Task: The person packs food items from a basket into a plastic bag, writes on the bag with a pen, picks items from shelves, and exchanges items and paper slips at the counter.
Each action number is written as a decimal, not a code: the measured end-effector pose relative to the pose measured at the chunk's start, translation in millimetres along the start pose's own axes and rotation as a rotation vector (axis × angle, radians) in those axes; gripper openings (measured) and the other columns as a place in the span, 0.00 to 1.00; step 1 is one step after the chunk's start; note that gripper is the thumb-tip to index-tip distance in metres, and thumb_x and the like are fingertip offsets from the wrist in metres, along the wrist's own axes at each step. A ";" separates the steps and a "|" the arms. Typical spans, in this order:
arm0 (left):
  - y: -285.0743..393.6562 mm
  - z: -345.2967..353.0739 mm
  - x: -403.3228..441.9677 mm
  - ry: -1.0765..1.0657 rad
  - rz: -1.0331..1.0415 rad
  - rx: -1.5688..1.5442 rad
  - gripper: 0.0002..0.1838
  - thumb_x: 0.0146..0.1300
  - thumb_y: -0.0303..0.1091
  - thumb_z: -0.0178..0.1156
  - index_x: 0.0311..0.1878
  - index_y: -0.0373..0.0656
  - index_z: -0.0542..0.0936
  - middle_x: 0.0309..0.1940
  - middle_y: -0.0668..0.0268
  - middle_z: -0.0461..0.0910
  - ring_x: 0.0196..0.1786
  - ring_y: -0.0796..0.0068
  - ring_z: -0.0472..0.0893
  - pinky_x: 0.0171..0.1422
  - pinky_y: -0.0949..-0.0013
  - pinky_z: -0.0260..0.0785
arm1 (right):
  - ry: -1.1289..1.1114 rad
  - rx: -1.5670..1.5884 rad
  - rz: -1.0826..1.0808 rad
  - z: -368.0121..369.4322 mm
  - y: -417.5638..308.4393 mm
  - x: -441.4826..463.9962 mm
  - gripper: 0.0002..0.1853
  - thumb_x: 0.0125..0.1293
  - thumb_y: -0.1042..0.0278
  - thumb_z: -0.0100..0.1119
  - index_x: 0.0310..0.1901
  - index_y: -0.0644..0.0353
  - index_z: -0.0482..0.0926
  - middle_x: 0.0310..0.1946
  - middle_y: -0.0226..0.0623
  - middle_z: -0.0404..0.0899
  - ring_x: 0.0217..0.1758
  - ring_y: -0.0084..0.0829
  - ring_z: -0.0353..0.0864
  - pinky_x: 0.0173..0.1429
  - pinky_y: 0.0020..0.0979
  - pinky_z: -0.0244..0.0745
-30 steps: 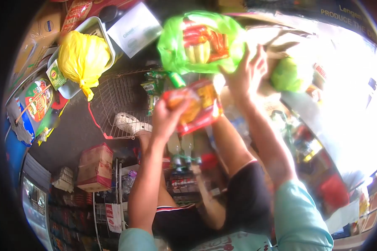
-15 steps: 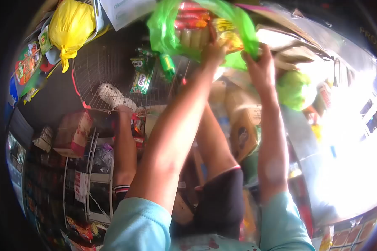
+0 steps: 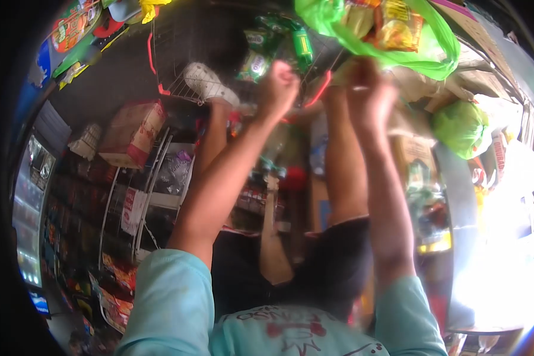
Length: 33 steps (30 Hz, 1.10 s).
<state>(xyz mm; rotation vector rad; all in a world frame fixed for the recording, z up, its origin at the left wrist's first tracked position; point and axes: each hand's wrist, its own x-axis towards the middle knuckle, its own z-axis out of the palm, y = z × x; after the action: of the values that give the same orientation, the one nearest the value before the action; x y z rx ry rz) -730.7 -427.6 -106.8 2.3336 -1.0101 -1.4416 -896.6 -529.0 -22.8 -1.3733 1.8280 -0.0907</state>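
Several packets, one of them a yellow-and-orange packet (image 3: 399,26), lie inside an open green plastic bag (image 3: 436,59) at the top right. My right hand (image 3: 371,98) is just below the bag's near rim, smeared by motion; a dark reddish patch shows at its fingertips, too blurred to name. My left hand (image 3: 279,89) is curled closed, apart from the bag, and whatever is in its fingers is hidden. Just beyond it, green Milo packs (image 3: 255,64) and a green bottle-shaped item (image 3: 302,47) lie in a wire basket (image 3: 181,86).
A tied green bag (image 3: 464,127) sits at the right beside a bright opening. A red-and-tan carton (image 3: 132,133) and a white rack (image 3: 145,219) stand at the left. My foot in a white clog (image 3: 204,83) rests by the basket.
My left hand has come out of the green bag and back toward me, now closed. My right hand has left the bag's rim. The view has shifted, moving the bag rightward and up.
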 end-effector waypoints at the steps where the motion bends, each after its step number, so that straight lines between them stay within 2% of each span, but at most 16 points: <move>1: -31.2 -11.0 10.4 0.080 0.017 0.150 0.16 0.55 0.36 0.67 0.44 0.41 0.78 0.36 0.58 0.83 0.41 0.63 0.84 0.46 0.62 0.76 | -0.111 0.079 -0.046 32.2 -6.2 -6.9 0.09 0.59 0.67 0.61 0.38 0.63 0.79 0.33 0.45 0.82 0.35 0.46 0.83 0.42 0.40 0.78; 2: -61.8 -19.1 22.4 0.187 0.098 0.369 0.21 0.53 0.38 0.68 0.48 0.41 0.76 0.43 0.54 0.81 0.48 0.57 0.82 0.50 0.58 0.75 | -0.153 0.081 -0.055 79.3 9.9 -6.5 0.11 0.59 0.67 0.61 0.42 0.62 0.77 0.35 0.48 0.81 0.38 0.49 0.83 0.45 0.44 0.78; 4: -79.8 -38.3 43.6 0.116 0.031 0.557 0.28 0.51 0.45 0.71 0.51 0.41 0.74 0.52 0.50 0.77 0.52 0.52 0.80 0.53 0.55 0.74 | -0.203 -0.279 -0.088 137.9 11.6 2.8 0.25 0.58 0.65 0.62 0.56 0.63 0.68 0.52 0.52 0.73 0.56 0.50 0.75 0.58 0.44 0.74; 7: -127.8 -23.9 84.6 0.132 0.003 0.647 0.35 0.48 0.52 0.73 0.53 0.40 0.72 0.57 0.47 0.74 0.55 0.49 0.78 0.56 0.55 0.74 | -0.066 -0.374 0.003 215.5 24.2 50.9 0.30 0.57 0.63 0.64 0.58 0.67 0.64 0.54 0.52 0.71 0.60 0.49 0.73 0.61 0.43 0.73; 10: -130.9 -15.9 106.5 -0.152 -0.208 0.566 0.42 0.45 0.57 0.74 0.56 0.38 0.70 0.56 0.47 0.75 0.56 0.49 0.79 0.58 0.56 0.75 | -0.160 -0.363 0.234 248.1 19.9 82.4 0.30 0.58 0.60 0.64 0.58 0.66 0.65 0.52 0.51 0.74 0.58 0.47 0.76 0.61 0.40 0.75; 11: -142.6 -7.4 107.9 -0.046 -0.121 0.609 0.40 0.43 0.56 0.74 0.54 0.39 0.75 0.47 0.50 0.81 0.50 0.52 0.83 0.51 0.59 0.78 | -0.203 -0.371 0.280 246.5 17.0 85.9 0.30 0.59 0.60 0.64 0.58 0.65 0.65 0.52 0.51 0.75 0.58 0.47 0.77 0.60 0.39 0.75; 12: -146.9 -10.4 107.5 -0.128 -0.187 0.578 0.38 0.42 0.56 0.75 0.51 0.40 0.76 0.44 0.51 0.82 0.47 0.54 0.84 0.48 0.60 0.79 | -0.238 -0.381 0.328 238.9 12.1 88.1 0.29 0.59 0.60 0.63 0.58 0.65 0.66 0.52 0.51 0.75 0.57 0.46 0.78 0.60 0.39 0.76; 14: -140.7 -27.0 117.1 -0.280 -0.295 0.513 0.33 0.41 0.54 0.76 0.47 0.41 0.80 0.37 0.54 0.84 0.40 0.58 0.86 0.43 0.62 0.80 | -0.310 -0.548 0.186 222.5 10.1 76.0 0.25 0.59 0.60 0.62 0.56 0.61 0.69 0.52 0.50 0.77 0.57 0.41 0.79 0.60 0.39 0.76; 16: -90.0 -81.4 95.7 -0.470 -0.419 0.250 0.34 0.39 0.42 0.78 0.52 0.41 0.78 0.41 0.54 0.84 0.41 0.58 0.85 0.46 0.59 0.78 | -0.360 -0.422 0.127 189.0 9.9 58.9 0.28 0.55 0.58 0.66 0.54 0.63 0.69 0.51 0.54 0.77 0.57 0.46 0.79 0.57 0.42 0.77; 18: -74.3 -122.3 59.4 -0.483 -0.457 -0.162 0.30 0.43 0.48 0.77 0.48 0.43 0.81 0.39 0.62 0.84 0.39 0.69 0.84 0.42 0.66 0.77 | -0.437 -0.303 0.121 142.6 1.5 36.3 0.31 0.50 0.56 0.68 0.51 0.66 0.69 0.46 0.58 0.78 0.55 0.50 0.79 0.55 0.45 0.76; 20: -68.4 -160.1 20.4 -0.410 -0.363 -0.166 0.35 0.45 0.45 0.77 0.56 0.43 0.76 0.46 0.65 0.82 0.46 0.71 0.81 0.49 0.68 0.75 | -0.362 -0.138 0.138 107.9 -6.4 7.6 0.33 0.45 0.56 0.72 0.48 0.66 0.68 0.42 0.58 0.79 0.53 0.52 0.79 0.53 0.46 0.75; 22: -15.7 -198.3 -29.6 -0.516 -0.346 -0.319 0.39 0.44 0.41 0.78 0.60 0.41 0.71 0.49 0.64 0.79 0.51 0.71 0.79 0.56 0.68 0.73 | -0.369 -0.052 0.165 76.0 -14.2 -21.1 0.33 0.43 0.57 0.74 0.48 0.65 0.69 0.37 0.52 0.80 0.51 0.47 0.80 0.62 0.43 0.71; 25: 34.7 -204.4 -81.4 -0.519 -0.137 -0.462 0.38 0.44 0.37 0.78 0.58 0.39 0.70 0.48 0.64 0.79 0.50 0.71 0.79 0.57 0.67 0.73 | -0.369 0.361 -0.155 17.9 -47.9 -60.6 0.41 0.44 0.66 0.75 0.62 0.66 0.66 0.50 0.40 0.79 0.58 0.36 0.76 0.77 0.39 0.50; 28: 78.2 -184.8 -99.1 -0.557 -0.048 -0.740 0.35 0.49 0.26 0.72 0.60 0.39 0.66 0.50 0.61 0.78 0.52 0.72 0.80 0.55 0.66 0.77 | -0.373 1.082 0.196 -3.2 -47.4 -93.3 0.37 0.52 0.68 0.70 0.66 0.56 0.69 0.57 0.32 0.74 0.63 0.33 0.71 0.65 0.38 0.66; 30: 96.1 -160.0 -94.7 -0.544 -0.010 -0.783 0.34 0.50 0.21 0.69 0.59 0.40 0.65 0.51 0.60 0.77 0.53 0.71 0.80 0.56 0.68 0.77 | -0.323 1.180 0.365 -13.7 -30.1 -93.2 0.27 0.58 0.70 0.62 0.61 0.59 0.72 0.49 0.31 0.78 0.57 0.28 0.75 0.59 0.31 0.71; 33: 147.3 -132.3 -72.8 -0.596 0.280 -0.518 0.46 0.46 0.21 0.70 0.70 0.40 0.58 0.61 0.55 0.70 0.61 0.65 0.74 0.67 0.62 0.68 | -0.212 1.442 0.710 -22.4 3.6 -74.5 0.21 0.63 0.65 0.58 0.58 0.59 0.73 0.46 0.34 0.80 0.50 0.29 0.80 0.55 0.34 0.76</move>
<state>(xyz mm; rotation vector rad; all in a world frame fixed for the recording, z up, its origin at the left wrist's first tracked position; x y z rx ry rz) -703.0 -510.8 85.0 1.3743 -0.8905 -2.0223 -909.2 -475.0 31.9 0.2608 1.3537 -0.6868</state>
